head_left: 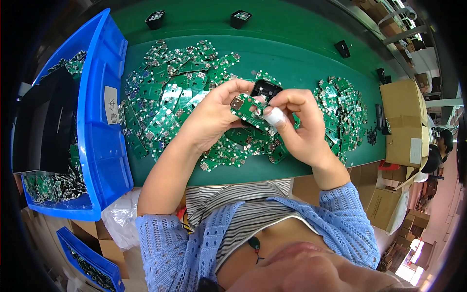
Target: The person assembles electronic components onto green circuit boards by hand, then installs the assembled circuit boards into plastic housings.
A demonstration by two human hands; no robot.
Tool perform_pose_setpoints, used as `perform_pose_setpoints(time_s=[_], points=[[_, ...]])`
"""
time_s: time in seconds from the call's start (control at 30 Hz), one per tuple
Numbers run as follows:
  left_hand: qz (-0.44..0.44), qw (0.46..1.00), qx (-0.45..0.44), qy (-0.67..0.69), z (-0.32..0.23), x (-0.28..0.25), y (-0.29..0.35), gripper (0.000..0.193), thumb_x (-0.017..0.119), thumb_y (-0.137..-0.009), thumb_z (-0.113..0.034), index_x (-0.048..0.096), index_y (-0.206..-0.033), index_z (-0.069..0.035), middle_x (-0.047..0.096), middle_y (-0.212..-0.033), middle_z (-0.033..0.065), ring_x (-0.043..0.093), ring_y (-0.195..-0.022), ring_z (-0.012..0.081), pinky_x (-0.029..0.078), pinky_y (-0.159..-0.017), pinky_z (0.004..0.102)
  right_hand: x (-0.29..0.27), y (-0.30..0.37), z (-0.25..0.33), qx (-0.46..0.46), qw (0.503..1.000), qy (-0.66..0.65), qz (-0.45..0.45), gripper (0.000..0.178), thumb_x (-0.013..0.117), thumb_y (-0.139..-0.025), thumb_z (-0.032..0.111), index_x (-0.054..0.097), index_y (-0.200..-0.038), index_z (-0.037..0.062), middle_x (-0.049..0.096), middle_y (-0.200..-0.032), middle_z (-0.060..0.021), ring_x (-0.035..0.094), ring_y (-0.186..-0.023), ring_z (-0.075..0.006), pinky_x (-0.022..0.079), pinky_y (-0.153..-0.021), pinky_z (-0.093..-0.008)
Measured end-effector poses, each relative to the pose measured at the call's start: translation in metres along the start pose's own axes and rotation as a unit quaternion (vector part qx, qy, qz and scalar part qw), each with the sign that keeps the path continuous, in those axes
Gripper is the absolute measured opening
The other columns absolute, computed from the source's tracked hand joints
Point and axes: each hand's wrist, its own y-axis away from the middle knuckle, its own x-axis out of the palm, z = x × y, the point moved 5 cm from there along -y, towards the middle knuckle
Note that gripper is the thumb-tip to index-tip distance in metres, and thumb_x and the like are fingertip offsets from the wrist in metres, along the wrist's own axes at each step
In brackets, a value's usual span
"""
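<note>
Over the middle of the bench, my left hand (212,117) is closed around a small black plastic housing (267,88), its fingers along the housing's far side. A green circuit board (249,110) with a metal port on its left end lies tilted across the housing. My right hand (304,127) pinches the board's right end, with the white-wrapped thumb on top. Its fingertips are bent close to the housing's edge. Below and around both hands spreads a big loose pile of similar green boards (168,97). What the left palm covers is hidden.
A blue bin (104,146) holding boards and a black box (44,126) stands at the left. Another board heap (339,114) lies to the right, beside small black parts (371,136) and a cardboard box (404,119). Black cups (240,19) sit along the far side.
</note>
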Motion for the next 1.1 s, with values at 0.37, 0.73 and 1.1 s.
perform_pose_setpoints(time_s=[0.37, 0.73, 1.1], points=[[-0.036, 0.995, 0.095, 0.008, 0.000, -0.005, 0.000, 0.034, 0.055, -0.078, 0.005, 0.045, -0.108, -0.006, 0.055, -0.100, 0.0051, 0.056, -0.090, 0.0122, 0.050, -0.071, 0.0242, 0.003, -0.009, 0.013, -0.204, 0.960, 0.189, 0.037, 0.035, 0.065, -0.061, -0.001, 0.063, -0.094, 0.0101, 0.058, -0.095, -0.0048, 0.051, -0.075, -0.0209, 0.044, -0.064, -0.0306], [-0.130, 0.958, 0.238, -0.093, -0.007, 0.009, 0.008, 0.024, 0.054, -0.077, 0.009, 0.042, -0.096, -0.002, 0.051, -0.093, 0.0058, 0.054, -0.086, 0.0111, 0.047, -0.071, 0.0231, 0.007, -0.003, 0.011, -0.305, 0.913, 0.270, -0.013, 0.029, 0.064, -0.056, 0.001, 0.062, -0.085, 0.0034, 0.056, -0.086, -0.0056, 0.055, -0.071, -0.0215, 0.044, -0.059, -0.0317], [-0.082, 0.981, 0.169, -0.047, -0.003, 0.017, 0.012, 0.030, 0.052, -0.087, -0.005, 0.041, -0.115, 0.001, 0.052, -0.107, 0.0095, 0.054, -0.094, 0.0129, 0.045, -0.080, 0.0254, 0.001, -0.012, 0.014, -0.282, 0.892, 0.352, -0.024, 0.030, 0.059, -0.054, 0.001, 0.058, -0.084, 0.0003, 0.055, -0.085, -0.0085, 0.055, -0.069, -0.0234, 0.048, -0.056, -0.0316]])
